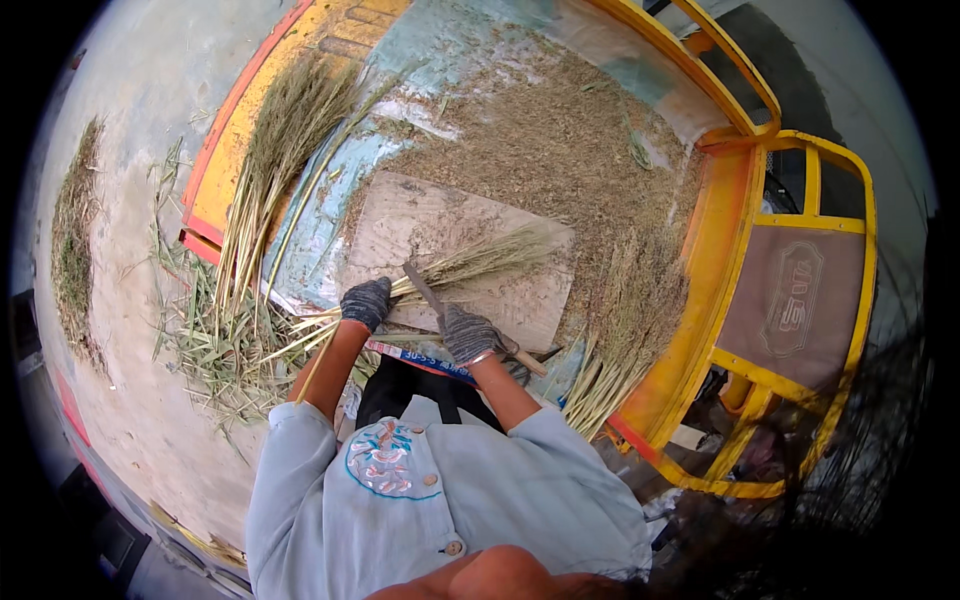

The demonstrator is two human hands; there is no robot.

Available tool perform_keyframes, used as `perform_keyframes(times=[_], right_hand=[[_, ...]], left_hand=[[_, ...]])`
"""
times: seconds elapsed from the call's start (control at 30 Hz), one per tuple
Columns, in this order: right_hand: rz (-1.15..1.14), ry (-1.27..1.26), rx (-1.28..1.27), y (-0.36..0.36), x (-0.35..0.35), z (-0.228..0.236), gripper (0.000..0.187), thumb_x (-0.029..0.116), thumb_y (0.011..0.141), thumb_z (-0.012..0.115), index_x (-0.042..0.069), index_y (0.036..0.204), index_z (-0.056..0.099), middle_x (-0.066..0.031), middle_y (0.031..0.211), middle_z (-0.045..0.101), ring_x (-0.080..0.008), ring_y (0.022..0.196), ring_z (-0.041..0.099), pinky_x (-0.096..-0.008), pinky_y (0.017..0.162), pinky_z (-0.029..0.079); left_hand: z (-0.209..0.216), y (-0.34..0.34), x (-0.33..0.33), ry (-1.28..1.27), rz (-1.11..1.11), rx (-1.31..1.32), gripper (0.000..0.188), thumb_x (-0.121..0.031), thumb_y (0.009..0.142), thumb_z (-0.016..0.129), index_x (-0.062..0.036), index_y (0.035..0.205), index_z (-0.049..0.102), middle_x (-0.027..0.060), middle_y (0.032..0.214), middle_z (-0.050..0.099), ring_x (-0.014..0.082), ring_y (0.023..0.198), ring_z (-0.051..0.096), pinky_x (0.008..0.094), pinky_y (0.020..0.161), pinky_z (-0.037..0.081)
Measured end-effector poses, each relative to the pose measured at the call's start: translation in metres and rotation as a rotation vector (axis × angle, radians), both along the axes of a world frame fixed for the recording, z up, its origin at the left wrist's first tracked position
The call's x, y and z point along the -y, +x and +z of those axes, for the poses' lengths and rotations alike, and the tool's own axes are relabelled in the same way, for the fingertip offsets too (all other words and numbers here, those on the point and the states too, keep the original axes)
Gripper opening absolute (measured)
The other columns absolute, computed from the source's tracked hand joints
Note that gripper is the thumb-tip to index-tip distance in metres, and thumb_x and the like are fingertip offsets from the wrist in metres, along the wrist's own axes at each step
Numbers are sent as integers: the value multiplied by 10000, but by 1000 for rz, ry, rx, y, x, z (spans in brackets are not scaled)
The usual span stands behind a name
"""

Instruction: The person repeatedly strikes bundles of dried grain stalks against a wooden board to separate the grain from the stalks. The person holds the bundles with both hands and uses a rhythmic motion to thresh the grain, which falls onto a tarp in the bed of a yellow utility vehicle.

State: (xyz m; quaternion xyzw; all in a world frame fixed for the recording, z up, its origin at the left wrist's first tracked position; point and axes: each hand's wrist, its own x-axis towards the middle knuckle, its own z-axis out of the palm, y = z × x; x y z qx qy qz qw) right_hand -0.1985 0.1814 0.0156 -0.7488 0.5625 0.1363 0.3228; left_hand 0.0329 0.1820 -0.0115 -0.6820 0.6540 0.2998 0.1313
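Note:
My left hand (367, 304), in a grey knit glove, is closed round a bunch of grassy seed-head stalks (460, 268). Their feathery heads lie rightward over a wooden board (420, 210), and the pale stems stick out to the left. In my right hand (467, 334), also gloved, is a tool with a flat, dull metal blade (422, 288) and a wooden handle (530, 362). The blade's tip reaches up beside the stalks, near my left hand; whether it touches them I cannot tell. Fingers of both hands are partly hidden by the gloves' angle.
Loose seeds (560, 120) cover the sheeted bed of a yellow cart (730, 240) around the board. A tall bundle of stalks (285, 150) lies at the left, another pile (630, 320) at the right. Leaf scraps (220, 350) litter the left floor. A yellow railing (860, 280) bounds the right.

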Motion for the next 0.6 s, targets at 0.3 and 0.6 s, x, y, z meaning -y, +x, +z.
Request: perform_keyframes(times=[0.3, 0.6], right_hand=[[-650, -299, -100, -105, 56, 6, 306, 324, 881, 492, 23, 927, 524, -228, 705, 606, -405, 694, 606, -488, 584, 473], [-212, 33, -7, -17, 0, -45, 397, 400, 885, 436, 20, 926, 543, -224, 759, 622, -391, 715, 618, -483, 645, 488]], left_hand=[[3, -1, 10, 84, 34, -14, 322, -384, 813, 561, -104, 971, 543, 182, 851, 636, 355, 815, 620, 473, 702, 479], [5, -2, 14, 143, 48, 42, 406, -464, 816, 544, -109, 1012, 558, 164, 908, 640, 336, 858, 619, 460, 748, 481]])
